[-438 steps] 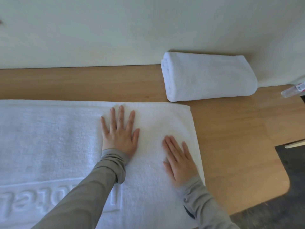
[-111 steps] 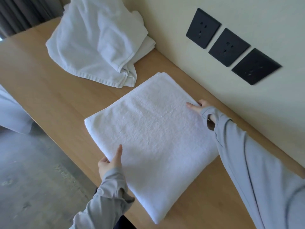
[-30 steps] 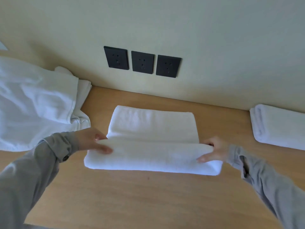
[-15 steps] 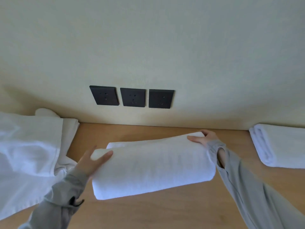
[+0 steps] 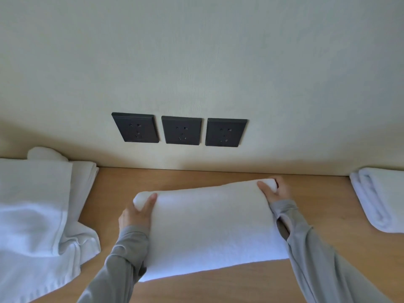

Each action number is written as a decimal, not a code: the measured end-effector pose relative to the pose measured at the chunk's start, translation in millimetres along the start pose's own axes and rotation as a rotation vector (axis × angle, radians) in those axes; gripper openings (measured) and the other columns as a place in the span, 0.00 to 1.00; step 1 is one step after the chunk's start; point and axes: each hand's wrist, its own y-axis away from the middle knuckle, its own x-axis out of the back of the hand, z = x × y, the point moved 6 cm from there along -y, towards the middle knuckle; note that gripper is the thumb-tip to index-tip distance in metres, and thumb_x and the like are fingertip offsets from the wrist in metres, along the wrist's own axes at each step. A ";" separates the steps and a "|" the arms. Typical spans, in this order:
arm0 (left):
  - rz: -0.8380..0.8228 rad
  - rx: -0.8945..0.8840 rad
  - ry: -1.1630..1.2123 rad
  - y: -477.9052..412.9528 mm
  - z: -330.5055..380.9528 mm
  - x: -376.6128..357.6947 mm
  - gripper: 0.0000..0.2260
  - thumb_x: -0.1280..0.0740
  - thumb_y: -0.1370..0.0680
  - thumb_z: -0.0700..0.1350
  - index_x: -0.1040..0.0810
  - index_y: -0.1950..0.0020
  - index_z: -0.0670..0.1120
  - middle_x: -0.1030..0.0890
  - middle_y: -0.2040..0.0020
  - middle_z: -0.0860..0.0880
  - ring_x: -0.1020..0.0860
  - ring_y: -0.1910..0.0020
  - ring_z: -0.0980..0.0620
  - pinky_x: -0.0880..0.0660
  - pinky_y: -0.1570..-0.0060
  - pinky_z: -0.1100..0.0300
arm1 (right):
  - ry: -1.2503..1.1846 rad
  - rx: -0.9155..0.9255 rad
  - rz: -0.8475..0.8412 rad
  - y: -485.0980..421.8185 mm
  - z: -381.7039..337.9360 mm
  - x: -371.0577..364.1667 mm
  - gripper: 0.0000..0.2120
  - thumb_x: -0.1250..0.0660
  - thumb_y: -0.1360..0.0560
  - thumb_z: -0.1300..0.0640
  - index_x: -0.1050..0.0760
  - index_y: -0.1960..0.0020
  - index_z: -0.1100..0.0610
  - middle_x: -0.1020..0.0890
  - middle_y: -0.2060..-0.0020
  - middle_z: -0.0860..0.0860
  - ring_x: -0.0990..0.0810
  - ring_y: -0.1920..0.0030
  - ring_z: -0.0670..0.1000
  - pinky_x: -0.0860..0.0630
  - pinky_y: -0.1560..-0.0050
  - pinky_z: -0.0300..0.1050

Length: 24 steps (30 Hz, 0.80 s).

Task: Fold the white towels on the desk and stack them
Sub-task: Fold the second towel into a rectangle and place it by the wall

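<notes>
The thick folded white towel (image 5: 209,226) is soft, nubbly terry cloth. Under it, the light-brown wooden desk (image 5: 218,289) looks smooth, faintly satin. Behind it, three square black plastic sockets (image 5: 181,130) sit matt on a matt cream wall (image 5: 196,62).

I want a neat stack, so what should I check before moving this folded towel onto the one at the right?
1. Left hand grips the held towel at its left end: ok.
2. Right hand grips its right end: ok.
3. No layer hanging loose: ok on top; underside cannot tell.
4. Finished towel at the right lies folded, nothing on it: ok, though the frame cuts it off.
5. Unfolded pile lies apart from the held towel: ok.
</notes>
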 end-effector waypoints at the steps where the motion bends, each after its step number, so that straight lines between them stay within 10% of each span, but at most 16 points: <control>1: 0.002 0.005 -0.002 -1.6 -0.2 -1.0 0.34 0.37 0.27 0.64 0.28 0.37 0.34 0.24 0.41 0.33 0.29 0.40 0.35 0.33 0.45 0.49 | -0.004 -0.008 0.011 -1.5 2.6 -1.0 0.16 0.30 0.27 0.57 0.28 0.44 0.64 0.24 0.54 0.59 0.26 0.54 0.55 0.33 0.55 0.43; 6: 0.122 -0.077 -0.115 16.1 14.5 6.5 0.29 0.37 0.25 0.61 0.33 0.35 0.40 0.27 0.39 0.34 0.30 0.40 0.35 0.32 0.43 0.45 | 0.101 -0.032 0.009 -11.4 4.6 -6.2 0.17 0.32 0.26 0.53 0.29 0.44 0.64 0.23 0.50 0.62 0.26 0.53 0.58 0.33 0.54 0.44; 9: 0.391 -0.640 -0.363 62.5 67.8 0.2 0.23 0.39 0.22 0.51 0.33 0.29 0.45 0.33 0.30 0.39 0.36 0.30 0.37 0.39 0.34 0.39 | 0.284 -0.041 -0.023 -13.7 3.8 -11.1 0.21 0.35 0.24 0.49 0.31 0.41 0.64 0.25 0.46 0.65 0.27 0.46 0.63 0.34 0.53 0.46; 12: 0.158 -0.983 -0.661 114.0 97.5 -58.6 0.27 0.58 0.22 0.58 0.45 0.24 0.52 0.46 0.23 0.45 0.50 0.24 0.42 0.56 0.29 0.39 | 0.621 0.020 -0.029 -6.8 -10.7 -5.7 0.22 0.42 0.21 0.48 0.35 0.34 0.62 0.29 0.38 0.63 0.31 0.39 0.62 0.34 0.44 0.50; 15: 0.028 -0.939 -0.738 117.1 82.7 -90.2 0.28 0.69 0.24 0.59 0.63 0.24 0.54 0.62 0.23 0.50 0.66 0.26 0.47 0.71 0.31 0.45 | 0.785 0.343 0.129 22.7 -52.6 -4.0 0.21 0.50 0.20 0.51 0.36 0.30 0.58 0.34 0.29 0.56 0.38 0.29 0.57 0.41 0.32 0.55; 19: 0.005 -0.925 -0.842 105.8 66.3 -100.1 0.27 0.72 0.26 0.56 0.71 0.27 0.53 0.69 0.25 0.49 0.70 0.27 0.48 0.71 0.31 0.46 | 0.829 0.770 -0.072 112.3 -70.1 -66.8 0.25 0.56 0.21 0.49 0.29 0.33 0.58 0.27 0.33 0.53 0.31 0.31 0.55 0.39 0.31 0.61; 24: -0.107 -0.928 -0.852 90.7 77.7 -105.5 0.23 0.66 0.21 0.53 0.73 0.29 0.53 0.71 0.26 0.50 0.73 0.30 0.51 0.72 0.32 0.49 | 0.975 0.658 -0.258 103.3 -46.5 -90.2 0.25 0.64 0.21 0.46 0.62 0.25 0.51 0.56 0.24 0.47 0.66 0.27 0.48 0.68 0.27 0.52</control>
